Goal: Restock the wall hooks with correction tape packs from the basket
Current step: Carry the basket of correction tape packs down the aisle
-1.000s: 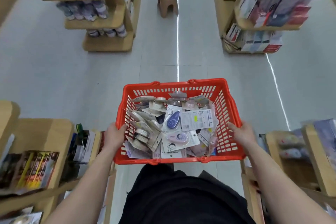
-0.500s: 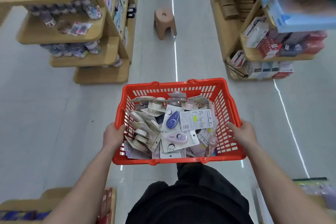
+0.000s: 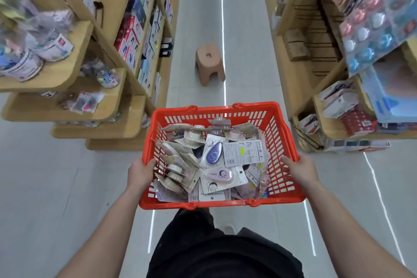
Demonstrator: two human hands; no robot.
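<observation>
The tan wooden shelving units [image 3: 74, 56] at ten and two o'clock now flank the aisle more closely, so I judge the walk toward the hooks continues. The red slatted plastic basket [image 3: 282, 133] stays centred, heaped with carded correction tape packs [image 3: 216, 165]. A brown plastic stool [image 3: 209, 63] stands at twelve o'clock. Left hand [image 3: 141, 172] and right hand [image 3: 300, 170] each keep a grip clamped on a side rim.

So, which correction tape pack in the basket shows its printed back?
The white pack beside the dark purple one; only it shows text, a barcode, no dispenser.
</observation>
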